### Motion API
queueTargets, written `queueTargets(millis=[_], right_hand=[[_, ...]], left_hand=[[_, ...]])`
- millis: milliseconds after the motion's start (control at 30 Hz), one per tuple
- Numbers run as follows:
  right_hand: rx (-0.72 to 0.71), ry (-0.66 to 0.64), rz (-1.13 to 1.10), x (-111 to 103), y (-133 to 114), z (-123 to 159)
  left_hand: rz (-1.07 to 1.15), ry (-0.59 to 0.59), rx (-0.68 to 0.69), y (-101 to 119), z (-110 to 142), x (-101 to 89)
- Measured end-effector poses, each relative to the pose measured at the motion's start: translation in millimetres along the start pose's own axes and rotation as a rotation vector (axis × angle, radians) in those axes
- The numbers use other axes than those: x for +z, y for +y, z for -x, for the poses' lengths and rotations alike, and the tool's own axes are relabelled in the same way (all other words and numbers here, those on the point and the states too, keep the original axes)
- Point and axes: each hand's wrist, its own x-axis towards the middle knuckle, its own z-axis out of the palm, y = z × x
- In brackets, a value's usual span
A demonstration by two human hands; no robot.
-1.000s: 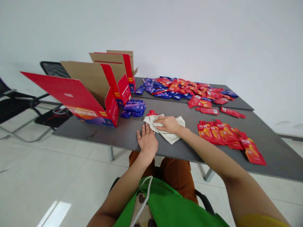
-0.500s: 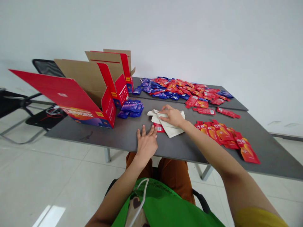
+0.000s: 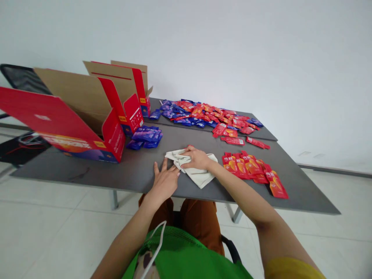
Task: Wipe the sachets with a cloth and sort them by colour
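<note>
Cloth (image 3: 201, 177), pale and rumpled, on the dark table (image 3: 99, 175) between 2 groups: blue pouches (image 3: 146, 135) at left, red pouches (image 3: 245, 166) at right. The right hand (image 3: 197, 158) grips its bunched folds; the left hand (image 3: 165, 182), fingers spread, rests on the tabletop, fingertips beside the cloth.

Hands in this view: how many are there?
2: the right hand on the white cloth; the left hand on the grey table, at the cloth's edge. None appears hidden.

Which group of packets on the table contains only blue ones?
The small stack just right of the nearest box; the big pile mixes blue and red, and the front group right of the cloth is all red.
</note>
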Motion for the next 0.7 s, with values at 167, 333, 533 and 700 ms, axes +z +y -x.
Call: queueTargets(millis=[167,333,533,700], right_hand=[[0.245,-0.015,0.141,-11.7,9.3,-18.8],[0.272,-0.097,0.316,-27.1,12.2,-36.1],[0.300,-0.030,0.343,-53.2,13.2,-24.5],[-0.162,-0.099,0.236,-37.5,-6.1,10.8]], left_hand=[[-0.038,-0.017,-0.025,-2.1,0.2,4.5],[-0.062,-0.029,-0.033,0.5,1.0,6.6],[-0.065,0.017,-0.058,7.8,0.8,11.2],[-0.075,0.044,-0.026,9.8,0.0,11.4]])
